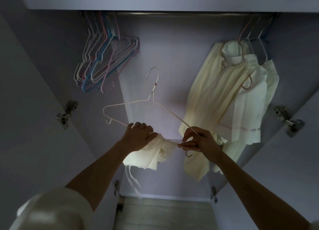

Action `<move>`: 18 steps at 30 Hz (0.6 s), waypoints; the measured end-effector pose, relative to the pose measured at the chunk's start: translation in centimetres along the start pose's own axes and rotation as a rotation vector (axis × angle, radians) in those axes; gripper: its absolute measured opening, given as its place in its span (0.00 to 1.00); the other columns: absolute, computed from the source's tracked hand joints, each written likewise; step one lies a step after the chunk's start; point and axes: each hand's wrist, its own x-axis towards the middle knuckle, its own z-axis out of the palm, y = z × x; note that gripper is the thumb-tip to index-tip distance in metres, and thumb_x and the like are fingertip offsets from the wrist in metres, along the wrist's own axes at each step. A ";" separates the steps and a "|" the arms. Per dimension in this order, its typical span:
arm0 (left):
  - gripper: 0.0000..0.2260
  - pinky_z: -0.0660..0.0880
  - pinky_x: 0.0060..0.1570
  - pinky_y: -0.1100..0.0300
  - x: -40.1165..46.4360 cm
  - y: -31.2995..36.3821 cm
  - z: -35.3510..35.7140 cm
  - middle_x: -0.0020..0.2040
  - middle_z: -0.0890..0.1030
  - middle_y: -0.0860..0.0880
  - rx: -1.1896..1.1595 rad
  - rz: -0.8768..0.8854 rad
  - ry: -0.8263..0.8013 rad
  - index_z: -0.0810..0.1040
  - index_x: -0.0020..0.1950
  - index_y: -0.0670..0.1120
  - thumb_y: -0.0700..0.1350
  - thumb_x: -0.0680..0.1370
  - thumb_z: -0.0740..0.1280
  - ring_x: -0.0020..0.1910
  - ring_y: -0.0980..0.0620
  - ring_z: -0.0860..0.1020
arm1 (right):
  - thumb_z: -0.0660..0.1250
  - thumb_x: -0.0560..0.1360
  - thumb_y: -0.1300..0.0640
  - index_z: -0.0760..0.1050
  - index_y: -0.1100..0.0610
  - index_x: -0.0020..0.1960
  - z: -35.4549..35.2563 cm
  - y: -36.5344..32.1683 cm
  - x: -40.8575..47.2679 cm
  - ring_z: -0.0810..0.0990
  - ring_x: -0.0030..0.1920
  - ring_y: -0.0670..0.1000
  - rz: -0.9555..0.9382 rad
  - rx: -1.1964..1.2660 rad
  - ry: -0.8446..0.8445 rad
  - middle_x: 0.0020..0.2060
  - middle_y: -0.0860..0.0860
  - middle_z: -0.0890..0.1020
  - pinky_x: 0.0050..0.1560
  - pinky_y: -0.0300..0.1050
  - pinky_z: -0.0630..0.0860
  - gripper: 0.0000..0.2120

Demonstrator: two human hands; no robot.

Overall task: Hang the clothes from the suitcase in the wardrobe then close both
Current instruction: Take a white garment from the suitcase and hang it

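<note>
Both hands worked in front of the open wardrobe point(165, 60), fitting a garment point(151, 156) onto a white hanger point(138, 102). The left hand point(139, 135) curled its fingers around the hanger's lower bar together with a bunched edge of the cloth, apparently to pin the fabric to the wire so it would not slide off. The right hand point(198, 141) pinched the hanger's right shoulder end between thumb and fingertips, and seemed also to hold a thin strap of the garment there, probably to lead it into the small notch hook below. The hanger was held tilted, hook pointing up toward the rail point(172, 14), well short of it, so hanging was not yet done.

The garment drooped below the hands, its ties dangling toward the wardrobe's bottom edge. At the rail's right end three pale clothes point(229, 95) already hung close together. At its left end a cluster of spare hangers point(103, 64) hung bare, leaving the middle of the rail free for this piece. The suitcase was not in view.
</note>
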 end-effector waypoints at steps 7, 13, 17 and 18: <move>0.21 0.56 0.70 0.50 2.3 1.5 -3.3 0.74 0.61 0.48 -0.142 -0.020 0.206 0.61 0.73 0.49 0.51 0.81 0.56 0.73 0.47 0.58 | 0.54 0.76 0.73 0.70 0.62 0.37 -2.6 -2.8 0.2 0.84 0.33 0.52 -0.115 -0.083 0.287 0.33 0.57 0.76 0.36 0.41 0.79 0.13; 0.23 0.58 0.69 0.50 5.0 4.4 -9.4 0.74 0.60 0.46 -0.153 -0.034 0.445 0.59 0.74 0.48 0.47 0.80 0.58 0.73 0.46 0.57 | 0.69 0.67 0.69 0.72 0.59 0.33 -6.1 -6.9 1.4 0.80 0.41 0.62 -0.219 -0.257 0.453 0.36 0.61 0.76 0.44 0.55 0.78 0.09; 0.25 0.59 0.68 0.46 6.2 6.4 -14.1 0.74 0.58 0.42 -0.119 -0.058 0.636 0.58 0.74 0.46 0.45 0.78 0.60 0.74 0.42 0.55 | 0.56 0.77 0.66 0.70 0.57 0.36 -8.1 -8.8 2.7 0.81 0.41 0.62 -0.270 -0.252 0.561 0.36 0.55 0.79 0.42 0.52 0.77 0.13; 0.26 0.61 0.67 0.44 6.4 6.9 -15.1 0.74 0.59 0.40 -0.081 -0.049 0.703 0.60 0.74 0.45 0.44 0.77 0.63 0.73 0.40 0.57 | 0.54 0.78 0.65 0.69 0.56 0.37 -8.5 -9.1 3.0 0.81 0.41 0.61 -0.293 -0.296 0.578 0.36 0.55 0.79 0.42 0.52 0.77 0.14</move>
